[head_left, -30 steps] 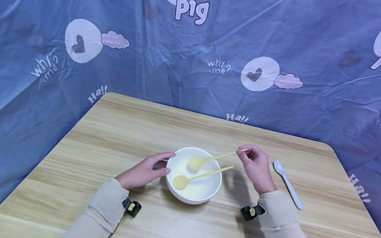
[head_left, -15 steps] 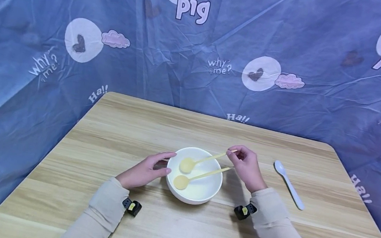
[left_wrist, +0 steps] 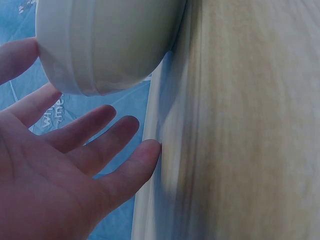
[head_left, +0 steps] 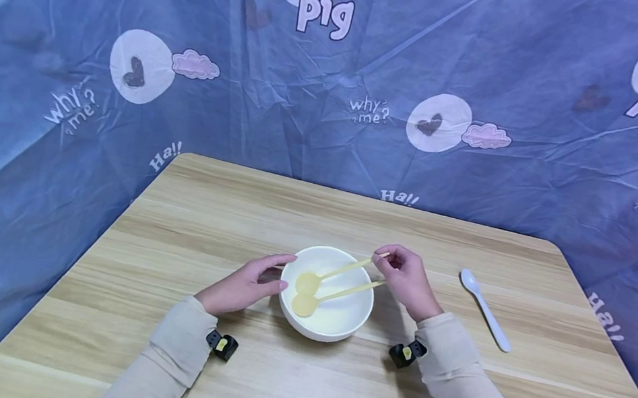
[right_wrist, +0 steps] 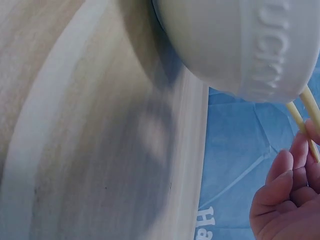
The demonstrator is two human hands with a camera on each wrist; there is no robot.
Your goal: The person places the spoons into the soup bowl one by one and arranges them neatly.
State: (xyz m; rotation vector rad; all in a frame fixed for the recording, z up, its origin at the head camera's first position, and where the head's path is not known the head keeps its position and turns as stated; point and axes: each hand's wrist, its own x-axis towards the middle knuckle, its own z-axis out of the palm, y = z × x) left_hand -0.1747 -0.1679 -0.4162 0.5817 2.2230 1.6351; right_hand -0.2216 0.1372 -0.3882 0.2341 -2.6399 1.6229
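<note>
A white bowl stands on the wooden table, embossed lettering showing on its side in the right wrist view. My left hand touches its left rim with thumb and index finger, the other fingers extended below the rim. My right hand pinches the handle end of a yellow spoon, whose round head is inside the bowl. A second yellow spoon lies in the bowl nearer me, its handle over the right rim, close by the right fingers. The two spoon heads sit side by side, overlapping in the head view.
A pale bluish-white spoon lies on the wooden table, right of my right hand. Behind the table hangs a blue printed cloth. Each wrist carries a small black camera.
My right hand has moved left, sliding its yellow spoon further into the bowl until the head reached the other spoon's head. The left hand stays at the rim.
</note>
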